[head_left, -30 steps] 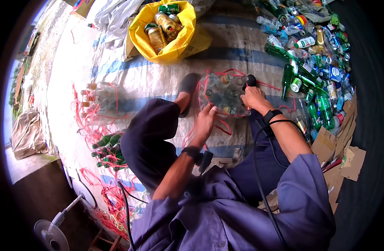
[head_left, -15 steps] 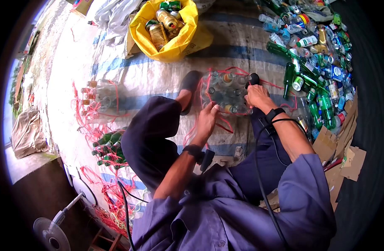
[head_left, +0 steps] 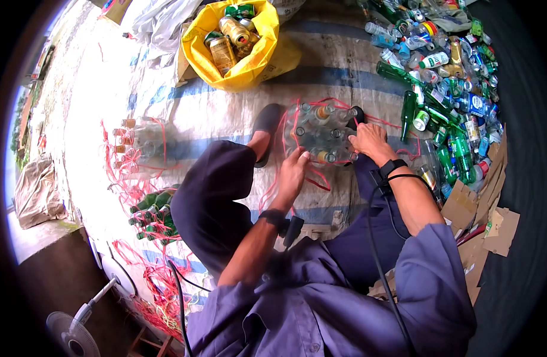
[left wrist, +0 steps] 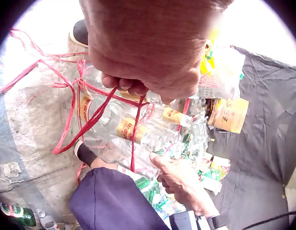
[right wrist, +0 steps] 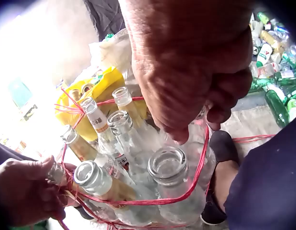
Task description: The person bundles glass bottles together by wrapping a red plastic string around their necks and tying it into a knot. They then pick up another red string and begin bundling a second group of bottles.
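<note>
Several clear glass bottles stand upright between the feet, bunched together with red string around their upper parts. At the bundle's near left corner, my left hand grips the string, with strands running down from its curled fingers in the left wrist view. My right hand is at the bundle's right side, close over the bottle necks. Its thumb and fingers pinch another stretch of the string, which rises to them in the right wrist view. Labels show on some bottles.
A yellow bag of cans stands ahead. Loose bottles and cans are heaped at the right, by cardboard pieces. Tied clear bottles and green bottles lie at the left, near tangled red string and a fan.
My right hand has shifted slightly to the right beside the bundle, and a stretch of red string now shows above its fingers. The left hand stays at the near left corner.
</note>
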{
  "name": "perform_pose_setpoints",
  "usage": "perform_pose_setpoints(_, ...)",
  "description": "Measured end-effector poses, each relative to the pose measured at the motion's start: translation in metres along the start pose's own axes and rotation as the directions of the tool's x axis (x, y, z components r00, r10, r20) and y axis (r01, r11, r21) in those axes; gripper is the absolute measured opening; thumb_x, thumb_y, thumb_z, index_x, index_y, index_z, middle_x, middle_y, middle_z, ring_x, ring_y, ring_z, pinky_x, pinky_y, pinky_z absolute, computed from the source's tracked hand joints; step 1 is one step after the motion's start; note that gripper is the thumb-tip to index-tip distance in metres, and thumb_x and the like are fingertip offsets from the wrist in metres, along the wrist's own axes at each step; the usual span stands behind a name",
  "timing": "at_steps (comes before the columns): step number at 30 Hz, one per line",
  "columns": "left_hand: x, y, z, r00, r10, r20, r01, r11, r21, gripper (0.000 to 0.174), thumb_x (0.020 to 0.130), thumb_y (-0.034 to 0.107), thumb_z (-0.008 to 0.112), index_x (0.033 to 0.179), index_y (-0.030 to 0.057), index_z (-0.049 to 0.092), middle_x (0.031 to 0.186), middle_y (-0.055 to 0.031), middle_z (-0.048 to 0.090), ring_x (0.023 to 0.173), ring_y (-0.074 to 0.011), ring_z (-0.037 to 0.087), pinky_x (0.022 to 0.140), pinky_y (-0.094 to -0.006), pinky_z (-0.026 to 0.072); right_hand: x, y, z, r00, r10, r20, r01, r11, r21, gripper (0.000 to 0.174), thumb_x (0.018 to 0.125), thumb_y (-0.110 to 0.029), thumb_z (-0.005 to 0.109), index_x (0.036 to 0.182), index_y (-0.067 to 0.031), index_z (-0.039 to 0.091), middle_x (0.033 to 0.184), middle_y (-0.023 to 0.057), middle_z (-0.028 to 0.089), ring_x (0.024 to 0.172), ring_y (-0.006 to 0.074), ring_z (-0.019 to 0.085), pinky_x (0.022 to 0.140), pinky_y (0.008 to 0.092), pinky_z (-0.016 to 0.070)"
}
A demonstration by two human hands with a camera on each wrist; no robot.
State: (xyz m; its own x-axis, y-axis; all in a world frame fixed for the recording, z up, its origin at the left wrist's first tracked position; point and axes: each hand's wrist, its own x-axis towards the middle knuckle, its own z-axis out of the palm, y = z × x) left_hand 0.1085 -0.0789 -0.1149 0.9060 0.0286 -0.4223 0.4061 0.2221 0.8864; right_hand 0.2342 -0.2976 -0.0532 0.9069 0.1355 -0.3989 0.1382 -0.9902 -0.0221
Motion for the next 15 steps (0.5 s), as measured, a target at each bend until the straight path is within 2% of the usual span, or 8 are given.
perform_pose_setpoints(3, 0.001, -0.007, -0.001, 1.0, 0.022, 0.022, -0.023, 0.999, 0.04, 0.039, 0.098, 0.028, 0.057, 0.116, -0.0064, 0.057, 0.097, -0.0033, 0.061, 0.088, -0.0102, 0.055, 0.079, -0.0249, 0.0446, 0.002, 0.001, -0.008, 0.999, 0.013, 0.041, -0.013, 1.0, 0.006, 0.035, 0.074, -0.033, 0.069, 0.087, -0.001, 0.072, 0.09, 0.0227, 0.07, 0.088, 0.0376, 0.069, 0.077, 0.0453, 0.0545)
perform_pose_setpoints(5, 0.005, -0.016, 0.0, 0.999, 0.034, -0.003, -0.034, 0.999, -0.036, 0.039, 0.098, 0.028, 0.057, 0.116, -0.0063, 0.057, 0.095, -0.0025, 0.06, 0.086, -0.009, 0.055, 0.077, -0.0243, 0.0443, -0.001, -0.001, -0.021, 0.999, 0.0, 0.046, 0.002, 1.0, -0.031, 0.036, 0.074, -0.034, 0.069, 0.088, -0.0009, 0.072, 0.092, 0.0225, 0.07, 0.089, 0.0372, 0.069, 0.077, 0.0456, 0.0541)
perform_pose_setpoints(7, 0.004, -0.014, 0.0, 0.999, 0.041, -0.008, -0.041, 0.999, -0.024, 0.038, 0.098, 0.028, 0.057, 0.116, -0.0059, 0.058, 0.095, -0.0019, 0.06, 0.085, -0.0087, 0.054, 0.076, -0.0239, 0.044, -0.004, -0.008, -0.036, 0.999, -0.017, 0.051, 0.021, 0.998, -0.066, 0.036, 0.075, -0.034, 0.07, 0.09, -0.0009, 0.073, 0.093, 0.0223, 0.07, 0.09, 0.0369, 0.068, 0.078, 0.0458, 0.0537)
perform_pose_setpoints(10, 0.003, -0.009, -0.001, 0.999, 0.038, -0.013, -0.038, 0.999, 0.035, 0.037, 0.098, 0.028, 0.057, 0.116, -0.005, 0.058, 0.093, -0.0008, 0.06, 0.082, -0.0081, 0.053, 0.074, -0.0233, 0.0432, -0.012, -0.021, -0.054, 0.997, -0.07, -0.019, 0.069, 0.996, -0.064, 0.037, 0.075, -0.034, 0.07, 0.089, 0.0002, 0.072, 0.093, 0.0227, 0.07, 0.091, 0.0382, 0.068, 0.079, 0.0477, 0.0527)
perform_pose_setpoints(11, 0.002, -0.008, -0.001, 0.999, 0.029, -0.014, -0.028, 0.996, 0.081, 0.037, 0.098, 0.028, 0.057, 0.116, -0.0044, 0.058, 0.092, -0.0003, 0.06, 0.081, -0.0079, 0.052, 0.073, -0.0232, 0.0428, -0.014, -0.029, -0.058, 0.997, -0.074, 0.016, 0.074, 0.997, -0.011, 0.038, 0.076, -0.034, 0.07, 0.09, 0.0011, 0.072, 0.095, 0.0235, 0.069, 0.092, 0.0391, 0.067, 0.08, 0.0483, 0.0523)
perform_pose_setpoints(13, 0.002, -0.009, 0.0, 0.999, 0.032, -0.021, -0.03, 0.997, 0.064, 0.036, 0.098, 0.028, 0.057, 0.116, -0.004, 0.058, 0.092, 0.0, 0.06, 0.081, -0.0078, 0.052, 0.073, -0.0231, 0.0424, -0.014, -0.037, -0.054, 0.996, -0.078, 0.052, 0.076, 0.996, 0.042, 0.039, 0.077, -0.034, 0.07, 0.09, 0.002, 0.071, 0.096, 0.0243, 0.069, 0.093, 0.0399, 0.067, 0.08, 0.049, 0.0519)
perform_pose_setpoints(15, 0.003, -0.01, 0.0, 0.999, 0.035, -0.028, -0.034, 0.998, 0.049, 0.036, 0.098, 0.028, 0.057, 0.115, -0.0036, 0.059, 0.091, 0.0003, 0.059, 0.081, -0.0078, 0.051, 0.072, -0.0229, 0.042, -0.008, -0.042, -0.038, 0.986, -0.14, 0.09, 0.122, 0.975, 0.185, 0.041, 0.079, -0.035, 0.069, 0.091, 0.0043, 0.07, 0.097, 0.0267, 0.068, 0.096, 0.042, 0.066, 0.081, 0.0502, 0.0512)
